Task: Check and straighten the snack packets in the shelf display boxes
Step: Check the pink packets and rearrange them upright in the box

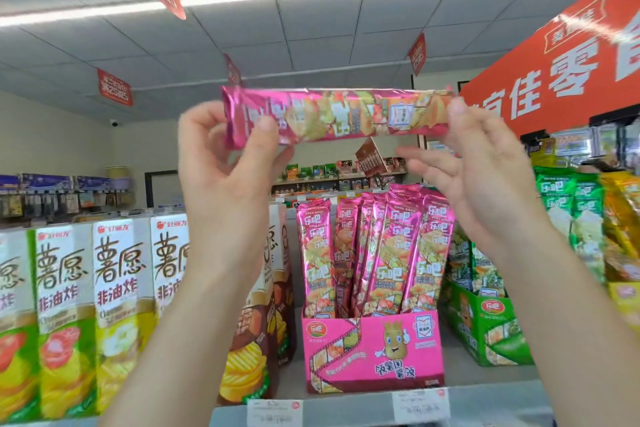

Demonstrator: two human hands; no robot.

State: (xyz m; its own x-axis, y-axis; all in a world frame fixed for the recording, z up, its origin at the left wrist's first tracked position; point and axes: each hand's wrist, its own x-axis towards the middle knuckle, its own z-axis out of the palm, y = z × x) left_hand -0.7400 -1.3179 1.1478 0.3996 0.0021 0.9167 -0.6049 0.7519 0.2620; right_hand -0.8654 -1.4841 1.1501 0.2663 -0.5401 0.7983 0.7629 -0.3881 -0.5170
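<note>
While you are holding the pink snack packet [332, 114] level and lengthwise high above the pink display box [370, 354], both hands are gripping it. Your left hand [225, 163] is pinching the packet's left end, thumb on the front and fingers curled behind. Your right hand [485, 163] is pinching the right end with the thumb on the front, its lower fingers spreading loose beneath the wrapper. The packet is hanging in the air over the box, touching nothing but your hands. Down in the box, the other pink packets [377, 253] are standing upright, leaning a little and fanning toward the right. Just left of the box, brown cartons [256, 322] are standing, and further left white cartons [114, 281] are lining up in a row. Just right of the box, a green display box [485, 329] is sitting with green packets inside. The pink box is resting on the shelf [485, 388], a price tag [420, 404] hanging below its front.
</note>
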